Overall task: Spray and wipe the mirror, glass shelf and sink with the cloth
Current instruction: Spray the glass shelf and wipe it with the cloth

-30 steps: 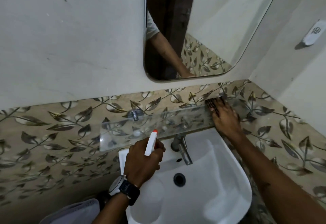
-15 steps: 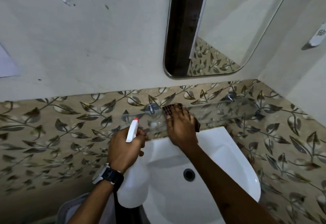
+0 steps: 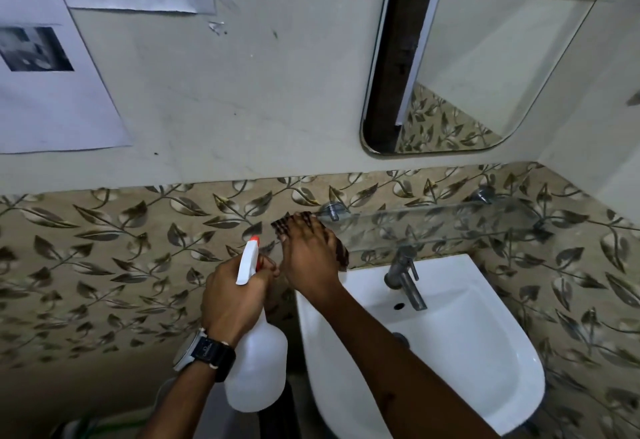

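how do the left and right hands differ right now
The left hand curls round the spray bottle; the right hand lies flat, pressing the cloth at the shelf's end. The left wrist wears a watch; the right is bare. Both are ungloved and close together.

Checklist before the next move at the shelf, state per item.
1. Contact: right hand presses cloth on the left end of the glass shelf: ok.
2. Grip: left hand holds spray bottle, nozzle up: ok.
3. Clearance: tap sits right of the cloth, below the shelf: ok.
4. Liquid in bottle: cannot tell, body opaque.
5. Shelf streak-free: cannot tell.
6. Whether sink is wiped: cannot tell.
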The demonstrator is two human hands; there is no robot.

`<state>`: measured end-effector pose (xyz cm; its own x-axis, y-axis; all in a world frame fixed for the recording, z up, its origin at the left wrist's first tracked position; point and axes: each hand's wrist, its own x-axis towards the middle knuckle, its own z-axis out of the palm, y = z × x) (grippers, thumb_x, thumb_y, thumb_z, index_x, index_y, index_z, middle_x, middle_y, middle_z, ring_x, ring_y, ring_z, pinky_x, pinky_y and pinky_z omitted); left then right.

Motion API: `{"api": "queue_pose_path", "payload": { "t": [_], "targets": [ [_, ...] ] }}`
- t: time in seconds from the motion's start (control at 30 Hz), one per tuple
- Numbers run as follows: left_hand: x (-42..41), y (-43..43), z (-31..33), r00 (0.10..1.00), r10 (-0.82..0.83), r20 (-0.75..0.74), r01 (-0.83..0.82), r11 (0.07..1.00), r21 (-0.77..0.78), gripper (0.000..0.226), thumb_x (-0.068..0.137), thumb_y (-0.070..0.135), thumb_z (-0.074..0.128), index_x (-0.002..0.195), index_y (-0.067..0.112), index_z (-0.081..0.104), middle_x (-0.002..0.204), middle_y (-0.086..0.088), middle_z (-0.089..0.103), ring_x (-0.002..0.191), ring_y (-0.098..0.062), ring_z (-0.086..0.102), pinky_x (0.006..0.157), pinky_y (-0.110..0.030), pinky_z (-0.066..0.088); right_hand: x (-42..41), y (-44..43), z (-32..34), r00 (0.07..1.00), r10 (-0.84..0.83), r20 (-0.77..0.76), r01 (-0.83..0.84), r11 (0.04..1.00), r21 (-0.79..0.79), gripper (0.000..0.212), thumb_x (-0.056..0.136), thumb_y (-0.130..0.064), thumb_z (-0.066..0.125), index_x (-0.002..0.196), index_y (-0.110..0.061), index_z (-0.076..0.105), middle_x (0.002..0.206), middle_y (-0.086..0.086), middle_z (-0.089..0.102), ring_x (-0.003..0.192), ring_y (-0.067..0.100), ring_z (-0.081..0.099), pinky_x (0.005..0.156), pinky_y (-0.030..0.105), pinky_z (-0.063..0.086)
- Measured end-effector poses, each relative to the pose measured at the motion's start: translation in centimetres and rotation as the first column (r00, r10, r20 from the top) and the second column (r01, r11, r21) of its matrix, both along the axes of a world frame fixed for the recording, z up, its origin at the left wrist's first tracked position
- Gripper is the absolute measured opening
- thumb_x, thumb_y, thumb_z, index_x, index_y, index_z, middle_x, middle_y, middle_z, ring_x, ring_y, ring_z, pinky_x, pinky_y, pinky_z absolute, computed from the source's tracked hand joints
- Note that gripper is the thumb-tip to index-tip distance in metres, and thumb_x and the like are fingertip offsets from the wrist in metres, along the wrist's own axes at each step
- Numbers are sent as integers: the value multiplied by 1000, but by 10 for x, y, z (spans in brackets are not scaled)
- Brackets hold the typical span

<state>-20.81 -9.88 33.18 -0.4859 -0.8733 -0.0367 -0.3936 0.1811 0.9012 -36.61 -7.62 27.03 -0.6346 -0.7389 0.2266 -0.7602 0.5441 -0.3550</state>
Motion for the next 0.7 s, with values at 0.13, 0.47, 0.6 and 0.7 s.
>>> {"api": "queue_pose_path", "payload": {
  "t": [0.13,0.47,0.6,0.7],
  "targets": [
    [2,7,6,1000,4,12,-4,1000,-5,43,57,41,55,73,3,67,74,-22,73,69,-47,68,68,-60,59,-3,10,-2,989,137,-50,-134,989,63,62,100,-60,23,154,-31,35,166,-3,29,156,24,17,119,59,12],
    [-5,22,9,999,-28,32,28,1000,-2,20,63,34,57,78,20,55,87,-28,76,83,-47,70,75,-58,57,-31,45,-40,787,352,-507,-360,929,86,50,105,-28,41,154,-30,37,162,0,39,147,28,38,109,51,37],
    [-10,27,10,999,-40,17,40,999,17,12,65,35,57,73,32,49,91,-31,75,86,-47,70,81,-57,57,-46,60,-57,709,304,-637,-376,926,24,60,101,-10,48,157,-27,35,164,5,34,150,30,35,113,51,35],
    [-16,29,5,999,-40,18,40,999,36,15,64,31,59,68,16,58,83,-29,74,81,-48,68,77,-58,57,-67,80,-66,720,207,-663,-298,954,-26,69,93,-5,61,155,-27,39,162,5,39,146,31,41,112,51,34]
  ]
}}
